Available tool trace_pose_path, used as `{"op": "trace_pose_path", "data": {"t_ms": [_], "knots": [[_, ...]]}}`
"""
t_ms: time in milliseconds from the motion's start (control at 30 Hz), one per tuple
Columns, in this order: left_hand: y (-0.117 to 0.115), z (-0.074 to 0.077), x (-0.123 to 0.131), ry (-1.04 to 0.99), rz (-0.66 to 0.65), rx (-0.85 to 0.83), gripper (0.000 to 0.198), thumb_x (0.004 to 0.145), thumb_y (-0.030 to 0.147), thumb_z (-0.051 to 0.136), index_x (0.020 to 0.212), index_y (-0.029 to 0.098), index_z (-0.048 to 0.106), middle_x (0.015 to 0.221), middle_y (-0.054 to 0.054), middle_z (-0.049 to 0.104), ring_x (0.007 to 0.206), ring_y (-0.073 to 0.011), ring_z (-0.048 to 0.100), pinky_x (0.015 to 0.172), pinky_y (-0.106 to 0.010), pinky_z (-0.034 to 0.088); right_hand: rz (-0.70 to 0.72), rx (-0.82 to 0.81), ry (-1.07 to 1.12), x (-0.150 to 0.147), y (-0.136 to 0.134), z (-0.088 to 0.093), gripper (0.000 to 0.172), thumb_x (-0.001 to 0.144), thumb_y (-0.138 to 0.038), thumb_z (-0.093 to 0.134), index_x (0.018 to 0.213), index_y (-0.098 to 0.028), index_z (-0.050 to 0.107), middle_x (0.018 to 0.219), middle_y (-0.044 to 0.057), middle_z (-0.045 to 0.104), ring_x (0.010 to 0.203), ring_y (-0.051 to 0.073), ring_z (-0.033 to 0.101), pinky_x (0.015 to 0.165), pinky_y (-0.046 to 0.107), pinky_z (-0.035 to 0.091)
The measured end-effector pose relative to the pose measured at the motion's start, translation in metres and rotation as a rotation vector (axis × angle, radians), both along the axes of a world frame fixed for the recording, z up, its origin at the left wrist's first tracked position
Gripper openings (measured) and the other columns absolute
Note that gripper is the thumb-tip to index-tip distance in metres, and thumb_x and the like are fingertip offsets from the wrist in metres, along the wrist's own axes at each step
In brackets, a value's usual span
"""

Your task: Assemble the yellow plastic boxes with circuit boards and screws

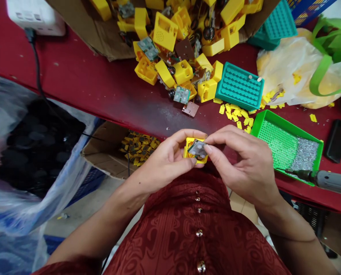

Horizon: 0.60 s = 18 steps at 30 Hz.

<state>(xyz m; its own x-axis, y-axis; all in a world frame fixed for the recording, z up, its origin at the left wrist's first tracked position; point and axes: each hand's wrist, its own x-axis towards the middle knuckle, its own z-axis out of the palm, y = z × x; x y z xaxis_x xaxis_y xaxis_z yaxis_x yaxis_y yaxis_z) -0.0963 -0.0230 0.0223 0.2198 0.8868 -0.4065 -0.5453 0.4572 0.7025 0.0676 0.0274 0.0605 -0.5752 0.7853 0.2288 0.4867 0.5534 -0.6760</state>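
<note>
Against this red bench point(101, 91) I see the left hand point(167, 156) gripping a yellow case point(189, 141) just off its near edge, the right hand point(241, 160) pinching a circuit board point(197, 147) tilted in the case's opening, and yellow housings point(166, 32) heaped beyond.

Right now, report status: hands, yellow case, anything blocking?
Left hand holding yellow case. Right hand pinching tilted circuit board at its opening. No obstruction visible.
</note>
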Motion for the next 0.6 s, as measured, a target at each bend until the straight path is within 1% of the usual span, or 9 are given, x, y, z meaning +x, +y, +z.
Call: {"op": "trace_pose_path", "data": {"t_ms": [133,267,433,500,600], "knots": [[-0.0006,-0.0014,-0.0012,-0.029,-0.024,-0.013,0.041,0.077,0.012,0.076,0.116,0.018,0.067,0.112,-0.006,0.07,0.095,-0.0175,0.068,0.083,-0.028,0.059,0.016,-0.016,-0.017,0.0027,0.002,0.0006,0.01,0.089,-0.011,0.061,0.087,-0.018,0.068,0.081,0.0,0.069,0.073,0.01,0.063,0.067,0.025,0.049],[-0.0005,-0.0023,-0.0017,-0.023,0.012,-0.05,0.043,0.076,0.011,0.078,0.117,0.018,0.067,0.109,-0.007,0.073,0.089,-0.0164,0.07,0.078,-0.026,0.059,0.017,-0.023,-0.033,0.0039,0.0028,0.0022,0.012,0.09,-0.012,0.06,0.085,-0.019,0.068,0.079,0.0,0.068,0.072,0.011,0.062,0.066,0.025,0.049],[-0.0007,-0.002,-0.0005,-0.04,0.029,-0.089,0.047,0.073,0.013,0.081,0.119,0.018,0.068,0.108,-0.008,0.075,0.094,-0.0204,0.072,0.08,-0.029,0.06,0.014,-0.007,-0.057,0.0046,0.0018,0.0006,0.012,0.09,-0.012,0.06,0.086,-0.02,0.068,0.081,0.001,0.068,0.074,0.012,0.063,0.067,0.027,0.049],[-0.0003,-0.0019,0.002,-0.047,0.051,-0.111,0.047,0.073,0.012,0.08,0.118,0.019,0.067,0.108,-0.007,0.075,0.094,-0.0197,0.072,0.08,-0.028,0.06,0.011,0.011,-0.067,0.0049,0.0013,-0.0008,0.012,0.09,-0.012,0.06,0.087,-0.02,0.069,0.081,0.001,0.069,0.075,0.012,0.064,0.067,0.027,0.049],[0.001,-0.0023,0.007,-0.044,0.108,-0.12,0.045,0.072,0.007,0.078,0.114,0.019,0.067,0.105,-0.005,0.075,0.09,-0.0162,0.072,0.079,-0.025,0.06,0.023,0.039,-0.079,0.0059,0.0019,-0.0027,0.011,0.09,-0.011,0.061,0.09,-0.02,0.068,0.083,0.001,0.07,0.076,0.013,0.065,0.067,0.027,0.049]]}}
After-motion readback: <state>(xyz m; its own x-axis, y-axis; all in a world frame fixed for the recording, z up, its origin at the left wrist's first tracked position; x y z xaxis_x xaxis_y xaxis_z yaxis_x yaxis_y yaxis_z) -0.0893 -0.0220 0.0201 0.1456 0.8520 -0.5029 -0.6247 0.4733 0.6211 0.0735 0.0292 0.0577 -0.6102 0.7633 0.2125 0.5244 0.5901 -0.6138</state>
